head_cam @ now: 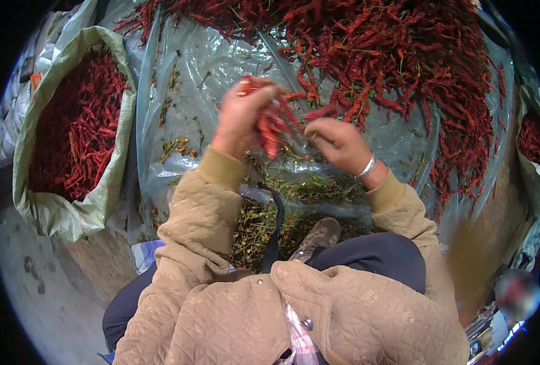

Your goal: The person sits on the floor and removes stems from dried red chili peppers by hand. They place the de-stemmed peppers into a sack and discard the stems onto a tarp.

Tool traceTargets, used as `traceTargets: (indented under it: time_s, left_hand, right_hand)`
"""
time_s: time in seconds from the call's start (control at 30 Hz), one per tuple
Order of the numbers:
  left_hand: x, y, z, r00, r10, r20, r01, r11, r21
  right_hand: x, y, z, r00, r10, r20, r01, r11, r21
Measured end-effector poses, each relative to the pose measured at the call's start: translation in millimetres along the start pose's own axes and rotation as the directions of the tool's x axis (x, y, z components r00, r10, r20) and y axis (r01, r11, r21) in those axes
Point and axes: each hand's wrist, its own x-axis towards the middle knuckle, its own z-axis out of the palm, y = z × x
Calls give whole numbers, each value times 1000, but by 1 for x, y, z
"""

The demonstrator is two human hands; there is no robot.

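Observation:
My left hand [245, 109] is closed around a bunch of dried red chilli peppers [270, 130] that hang out below the fingers, blurred by motion. To its right is my right hand [338, 141], with a metal bangle [366, 166] on the wrist. Its fingers are curled, thumb near the fingertips. A blurred red chilli [322, 112] lies against the upper side of this hand; whether the fingers grip it or a stem cannot be made out. Both hands are above a clear plastic sheet [192, 54]. A large heap of red chillies [388, 59] spreads beyond them.
On the left stands an open woven sack [73, 219] filled with red chillies. Green stems and scraps [270, 228] lie around my shoe [318, 237], beside a dark strap [277, 214]. Another sack [532, 96] with chillies is at the right edge. A blurred person [516, 294] appears lower right.

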Motion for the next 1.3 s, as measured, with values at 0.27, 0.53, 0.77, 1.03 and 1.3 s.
traceTargets:
  time_s: [0.27,0.53,0.77,1.03,1.3]
  left_hand:
    - [-29,6,-57,987,-121,-103,108,987,-121]
    - [-36,-13,-4,956,288,62,-259,723,641]
    - [-16,30,62,406,481,777,-833,-156,531]
    - [-2,31,61,748,71,660,-657,217,722]
    - [-16,-12,66,949,259,182,-311,660,684]
  right_hand:
    - [51,40,-10,974,126,-189,-200,870,-450]
    - [48,65,5,892,382,-244,-445,641,-626]
    - [27,34,-26,966,127,-224,-235,792,-563]
    - [10,-8,-47,985,160,-68,-142,965,221]
    - [16,-6,-25,916,77,-395,-126,987,-99]
